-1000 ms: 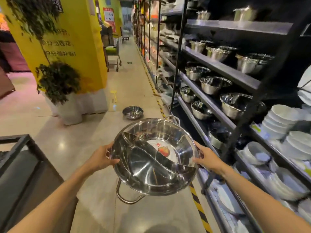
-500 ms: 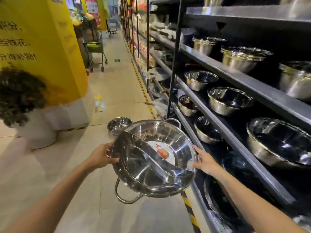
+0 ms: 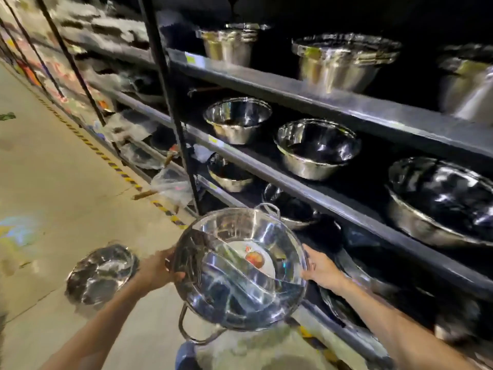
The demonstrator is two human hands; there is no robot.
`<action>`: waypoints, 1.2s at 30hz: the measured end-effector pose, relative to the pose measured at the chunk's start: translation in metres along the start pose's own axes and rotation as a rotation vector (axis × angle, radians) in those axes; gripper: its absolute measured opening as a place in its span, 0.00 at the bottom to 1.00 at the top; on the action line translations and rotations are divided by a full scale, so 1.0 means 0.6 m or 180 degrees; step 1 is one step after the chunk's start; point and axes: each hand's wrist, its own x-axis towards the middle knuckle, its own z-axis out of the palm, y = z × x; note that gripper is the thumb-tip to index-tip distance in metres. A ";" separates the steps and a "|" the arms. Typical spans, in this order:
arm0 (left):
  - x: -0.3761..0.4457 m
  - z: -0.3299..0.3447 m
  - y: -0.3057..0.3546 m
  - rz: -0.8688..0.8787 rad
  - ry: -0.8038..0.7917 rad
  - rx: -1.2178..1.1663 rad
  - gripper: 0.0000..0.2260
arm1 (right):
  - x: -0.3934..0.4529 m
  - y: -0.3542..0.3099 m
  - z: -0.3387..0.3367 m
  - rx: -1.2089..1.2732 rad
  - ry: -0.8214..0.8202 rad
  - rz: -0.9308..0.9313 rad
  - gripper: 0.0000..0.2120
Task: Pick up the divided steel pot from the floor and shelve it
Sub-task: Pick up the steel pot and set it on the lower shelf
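Now the head view looks more at the shelves and less at the floor than it did a moment ago. The yellow wall and the plant are gone from sight. The picture is a bit blurry.

The divided steel pot is up in the air, off the floor, held between two hands just as before. It is tilted so its inside faces the camera. A curvy wall splits it into two parts. A round sticker with a red picture sits on the pot's bottom. One loop handle points up toward the shelves and the other hangs down.

The left hand grips the pot's left rim, with the thumb over the edge. The right hand presses flat on the pot's right rim, fingers spread.

The pot is now closer to the dark shelf rack, right in front of its lower shelves. It is not on any shelf yet.

Left of the pot, a small steel bowl sits on the floor. It looks nearer to the pot than before. Above the pot, shiny steel bowls stand in rows on the rack.
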 end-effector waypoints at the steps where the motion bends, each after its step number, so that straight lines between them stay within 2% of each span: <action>1: 0.044 -0.016 -0.005 0.0128 -0.0151 0.0068 0.29 | 0.010 -0.004 0.011 0.0019 0.0164 0.0097 0.35; 7: 0.220 -0.080 0.007 0.0839 -0.0880 0.0213 0.32 | 0.012 -0.053 0.055 0.0284 0.0780 0.0657 0.39; 12: 0.296 -0.063 -0.010 0.1234 -0.1230 0.0326 0.21 | 0.007 -0.041 0.093 0.0231 0.1098 0.1252 0.40; 14: 0.321 -0.035 -0.033 0.1311 -0.1316 0.0309 0.24 | 0.006 -0.024 0.117 0.0167 0.1225 0.1314 0.39; 16: 0.352 0.004 -0.068 0.1426 -0.1441 0.0403 0.33 | 0.010 0.000 0.144 0.0289 0.1318 0.1258 0.39; 20: 0.421 0.102 -0.137 0.1438 -0.1770 0.0378 0.38 | 0.040 0.102 0.209 0.0333 0.1437 0.1399 0.33; 25: 0.520 0.251 -0.221 0.1563 -0.1895 0.0229 0.34 | 0.109 0.276 0.277 0.0305 0.1628 0.1683 0.37; 27: 0.558 0.313 -0.249 0.1673 -0.2056 0.0277 0.34 | 0.143 0.348 0.298 0.0330 0.1665 0.1734 0.35; 28: 0.577 0.344 -0.265 0.1695 -0.2072 0.0290 0.31 | 0.159 0.385 0.307 0.0255 0.1692 0.1732 0.34; 30: 0.621 0.409 -0.296 0.1682 -0.2015 0.0290 0.24 | 0.193 0.459 0.323 0.0130 0.1793 0.1712 0.33; 32: 0.668 0.474 -0.327 0.1634 -0.2010 0.0292 0.23 | 0.225 0.531 0.334 0.0123 0.1963 0.1621 0.32; 34: 0.711 0.536 -0.353 0.1591 -0.2042 0.0202 0.23 | 0.257 0.596 0.339 0.0218 0.2128 0.1361 0.31; 36: 0.753 0.588 -0.375 0.1648 -0.1938 0.0203 0.28 | 0.288 0.655 0.341 0.0305 0.2215 0.1130 0.29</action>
